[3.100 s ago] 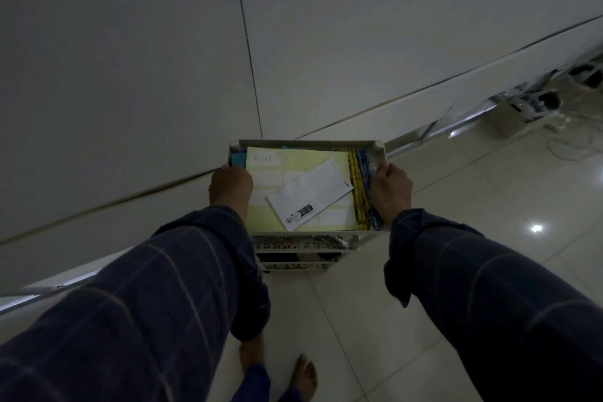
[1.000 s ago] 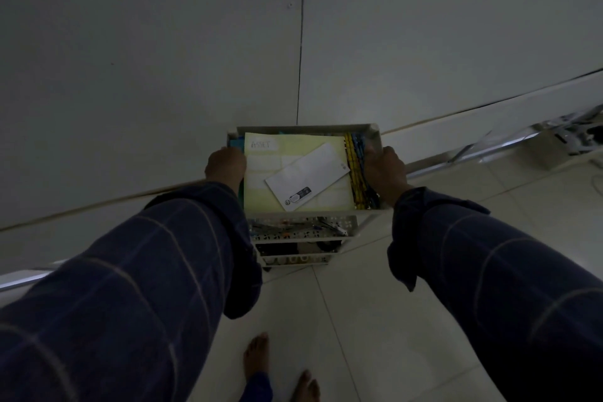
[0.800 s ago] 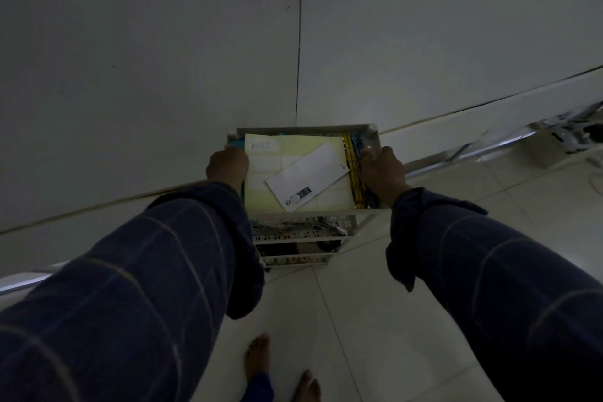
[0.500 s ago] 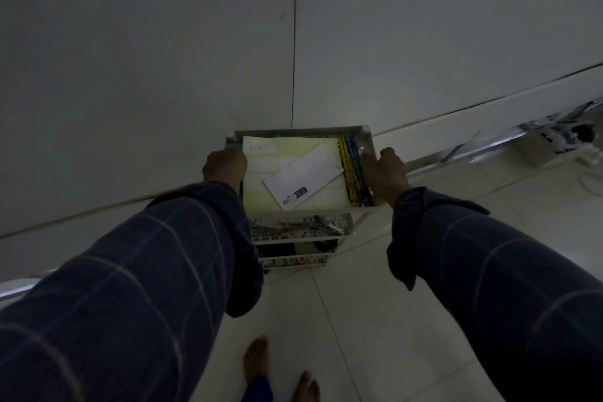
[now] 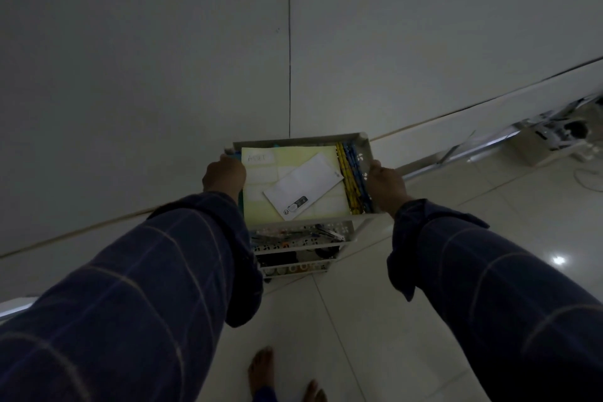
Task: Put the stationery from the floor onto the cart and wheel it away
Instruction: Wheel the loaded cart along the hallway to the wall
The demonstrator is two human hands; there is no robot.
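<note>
Two hands grip the cart (image 5: 354,231) by its top tray's side rims, the left hand (image 5: 224,175) at the left, the right hand (image 5: 385,185) at the right; it stands near the wall; light, tall and likely tippy, it suits this low two-sided hold; the loose envelope (image 5: 303,191) and yellow sheet (image 5: 261,206) may slide.

Single head view, looking steeply down and forward; cart (image 5: 301,140) close at frame centre; wall (image 5: 163,59) filling upper frame; floor (image 5: 375,320) below.
</note>
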